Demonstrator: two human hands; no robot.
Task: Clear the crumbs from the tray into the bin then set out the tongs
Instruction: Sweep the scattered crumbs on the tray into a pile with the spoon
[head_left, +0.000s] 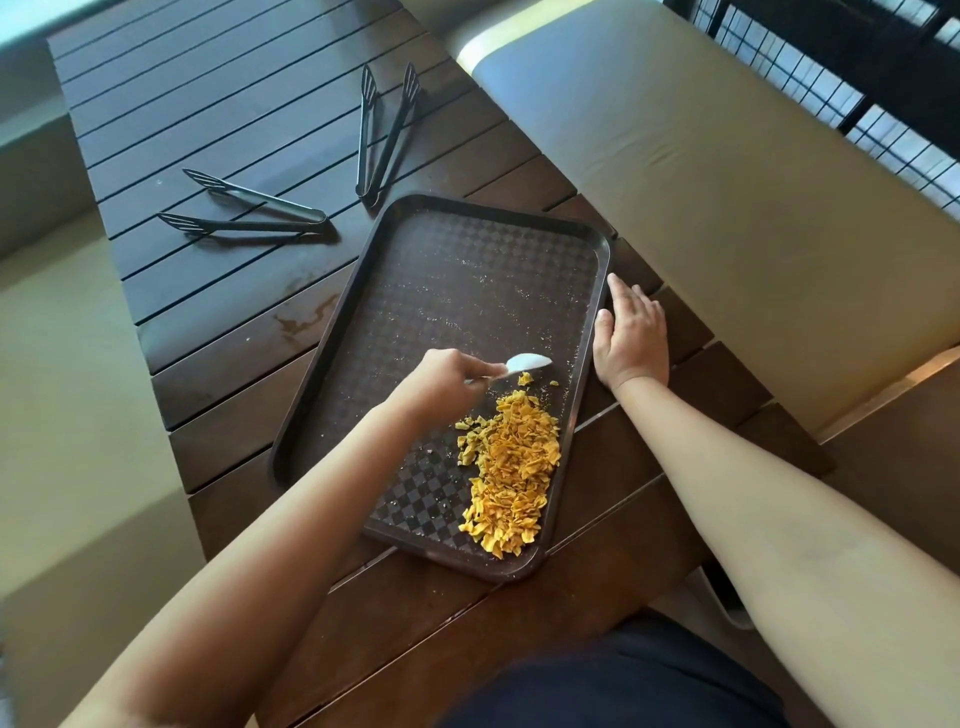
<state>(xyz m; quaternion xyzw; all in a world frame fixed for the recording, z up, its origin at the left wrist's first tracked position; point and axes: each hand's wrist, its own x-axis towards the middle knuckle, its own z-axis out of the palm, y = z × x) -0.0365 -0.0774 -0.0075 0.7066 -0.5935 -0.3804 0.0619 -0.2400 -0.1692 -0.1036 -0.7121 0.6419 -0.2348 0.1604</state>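
A dark brown checkered tray (452, 270) lies slantwise on the slatted wooden table. Yellow-orange crumbs (511, 467) are heaped along its near right side, with fine specks scattered over the rest. My left hand (441, 384) is shut on a small white scraper (527, 362), whose blade rests on the tray just above the heap. My right hand (631, 332) lies flat with spread fingers against the tray's right rim. Two black tongs lie on the table beyond the tray: one pair (249, 210) to the left, the other pair (384, 132) at the tray's far corner.
The dark wooden table (218, 104) stretches away to the upper left. A beige cushioned bench (727, 156) runs along the right side, with a black wire grille behind it. A white object (727, 603), possibly a bin, peeks out below the table edge by my right forearm.
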